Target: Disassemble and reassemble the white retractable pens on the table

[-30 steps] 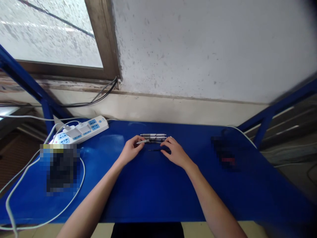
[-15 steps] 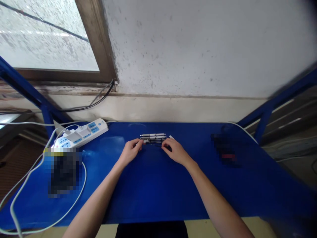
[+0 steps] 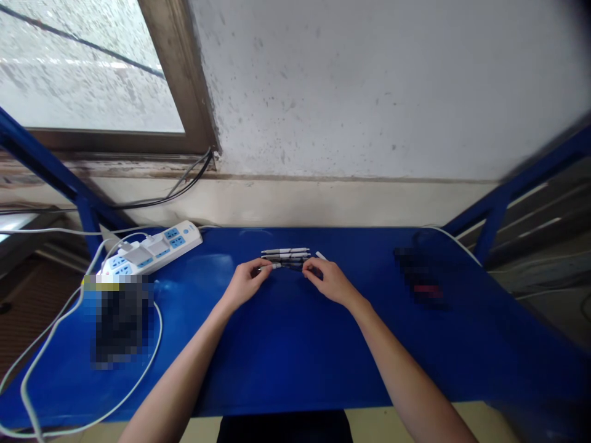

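Note:
Several pens [image 3: 285, 252] lie side by side, pointing left to right, near the back middle of the blue table [image 3: 290, 344]. At the near side of this row, my left hand [image 3: 249, 281] pinches the left end of a white and dark pen [image 3: 276, 266]. My right hand [image 3: 325, 280] has its fingers closed at the right end of the same pen. A small white piece [image 3: 320, 255] lies just behind my right hand. My right fingertips hide part of the pen ends.
A white power strip [image 3: 178, 237] with plugged-in cables lies at the back left, with a blurred dark object [image 3: 120, 320] in front of it. Another blurred dark object [image 3: 418, 277] is on the right. A wall [image 3: 351, 92] stands behind the table.
The near pen now lies closer to the row and shows more clearly between my hands. My left fingertips have shifted slightly to the right; my right hand has barely moved.

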Available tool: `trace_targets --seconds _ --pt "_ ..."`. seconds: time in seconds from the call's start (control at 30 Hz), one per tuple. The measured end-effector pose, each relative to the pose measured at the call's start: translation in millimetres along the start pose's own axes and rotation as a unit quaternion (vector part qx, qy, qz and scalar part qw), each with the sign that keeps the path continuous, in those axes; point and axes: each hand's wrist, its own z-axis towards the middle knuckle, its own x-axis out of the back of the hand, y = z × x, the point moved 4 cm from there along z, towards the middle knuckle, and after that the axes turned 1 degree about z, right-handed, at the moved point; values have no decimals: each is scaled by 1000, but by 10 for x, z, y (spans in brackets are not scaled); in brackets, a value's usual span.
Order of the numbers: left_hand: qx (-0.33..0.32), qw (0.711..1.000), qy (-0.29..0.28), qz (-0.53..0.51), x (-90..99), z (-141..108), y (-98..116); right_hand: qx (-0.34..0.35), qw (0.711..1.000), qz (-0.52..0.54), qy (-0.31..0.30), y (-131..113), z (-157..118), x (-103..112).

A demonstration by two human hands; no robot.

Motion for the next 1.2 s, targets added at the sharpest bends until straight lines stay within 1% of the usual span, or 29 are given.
trace_targets --seconds 0.1,0.17,0.23,0.33,0.4,0.47,0.57,0.67,0.8,0.87,0.97,1.0,1.07,1.13,1.2 --pt "-12 1000 -7 -27 -6 -3 13 -5 999 34 14 -12 8 4" --pt "-19 998 -17 -51 -19 -4 21 -30 995 88 29 10 16 -3" --pt "-21 997 -27 -71 -32 -2 25 -65 981 176 39 49 22 -26" --pt "-18 996 -21 -82 -27 1 31 -94 944 314 42 80 28 -64" --pt "-11 997 -12 -78 -15 0 34 -90 929 357 39 69 33 -73" --pt "0 997 -10 -73 -10 -6 33 -84 931 354 36 49 36 -76" --pt "8 998 -20 -63 -25 -13 32 -80 956 278 41 21 31 -96" --pt "6 998 -39 -54 -53 -17 38 -56 981 183 34 -29 18 -157" --pt "9 997 -46 -64 -61 -17 47 -15 992 117 31 -79 9 -186" --pt "17 996 -33 -77 -46 -13 34 -20 996 71 58 -41 15 -123" --pt "36 994 -11 -100 -20 -5 -14 -44 988 -28 143 118 12 58" --pt "41 993 -5 -108 -13 -1 -30 -55 982 -66 171 190 3 119" --pt "46 991 4 -124 -5 4 -53 -95 962 -155 203 352 -29 211" --pt "47 989 12 -136 2 9 -58 -142 943 -224 200 502 -67 252" --pt "52 988 20 -146 8 12 -53 -175 932 -258 185 604 -100 263"
